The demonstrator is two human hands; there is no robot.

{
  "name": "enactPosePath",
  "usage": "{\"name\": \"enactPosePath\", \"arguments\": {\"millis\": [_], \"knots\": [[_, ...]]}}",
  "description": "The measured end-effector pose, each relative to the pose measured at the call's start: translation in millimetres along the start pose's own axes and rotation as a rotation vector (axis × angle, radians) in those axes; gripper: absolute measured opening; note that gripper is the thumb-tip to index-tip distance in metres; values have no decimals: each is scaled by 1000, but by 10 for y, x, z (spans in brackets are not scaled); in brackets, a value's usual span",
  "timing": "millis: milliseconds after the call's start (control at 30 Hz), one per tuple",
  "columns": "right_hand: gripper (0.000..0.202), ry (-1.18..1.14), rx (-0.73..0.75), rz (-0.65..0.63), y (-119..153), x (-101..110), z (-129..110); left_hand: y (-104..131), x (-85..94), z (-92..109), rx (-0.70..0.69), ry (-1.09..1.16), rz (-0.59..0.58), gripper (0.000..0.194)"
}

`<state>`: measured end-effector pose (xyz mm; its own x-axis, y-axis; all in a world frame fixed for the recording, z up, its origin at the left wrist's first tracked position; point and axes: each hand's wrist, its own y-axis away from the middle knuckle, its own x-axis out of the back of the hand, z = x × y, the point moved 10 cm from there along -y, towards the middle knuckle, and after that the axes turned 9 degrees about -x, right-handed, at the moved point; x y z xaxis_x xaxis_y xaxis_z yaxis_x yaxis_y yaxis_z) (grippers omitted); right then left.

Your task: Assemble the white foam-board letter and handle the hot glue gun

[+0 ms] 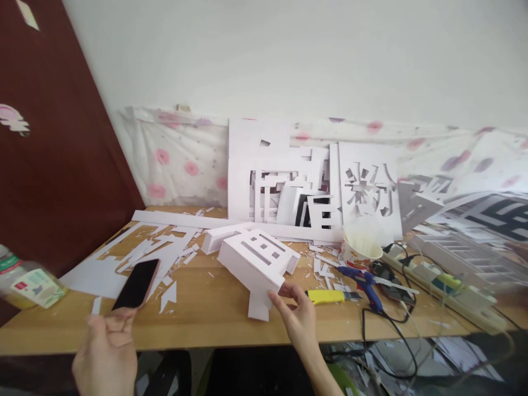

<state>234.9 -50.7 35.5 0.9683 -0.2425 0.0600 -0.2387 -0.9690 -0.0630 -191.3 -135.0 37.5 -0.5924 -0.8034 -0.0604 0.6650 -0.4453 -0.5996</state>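
Observation:
My right hand pinches the lower corner of a white foam-board letter. It is a hollow, thick-sided character with small cut-out windows, tilted just above the table. My left hand is palm up at the table's front edge, its fingers loosely curled and apart from the thumb, with nothing visible in them. Just beyond its fingertips is a dark-screened phone; whether they touch it I cannot tell. Near my right hand lies a yellow utility knife, and farther right a blue glue gun with a glue stick in its back.
White scraps and cut sheets cover the table's left side. Cut-out boards lean against the wall. A paper cup, another phone, a power strip and cables occupy the right. A bottle is at far left.

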Motion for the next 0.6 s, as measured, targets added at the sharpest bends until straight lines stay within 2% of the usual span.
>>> {"name": "enactPosePath", "arguments": {"millis": [67, 133, 267, 367, 500, 600], "knots": [[44, -54, -41, 24, -34, 74, -87, 114, -85, -132, 257, 197, 124, 51], [48, -126, -106, 40, -62, 136, -166, 233, -212, -107, 358, 258, 161, 49], [53, -282, -233, 75, -72, 232, -282, 394, -342, -42, 394, 270, 143, 46], [55, -352, -254, 166, -47, 350, -373, 447, -297, -93, 413, 223, 160, 44], [51, -343, -126, 222, -57, 428, -616, 420, -127, -181, 430, 143, 240, 40], [45, -216, 28, 241, -84, 377, -798, 324, -97, -181, 400, 222, 246, 43]]}}
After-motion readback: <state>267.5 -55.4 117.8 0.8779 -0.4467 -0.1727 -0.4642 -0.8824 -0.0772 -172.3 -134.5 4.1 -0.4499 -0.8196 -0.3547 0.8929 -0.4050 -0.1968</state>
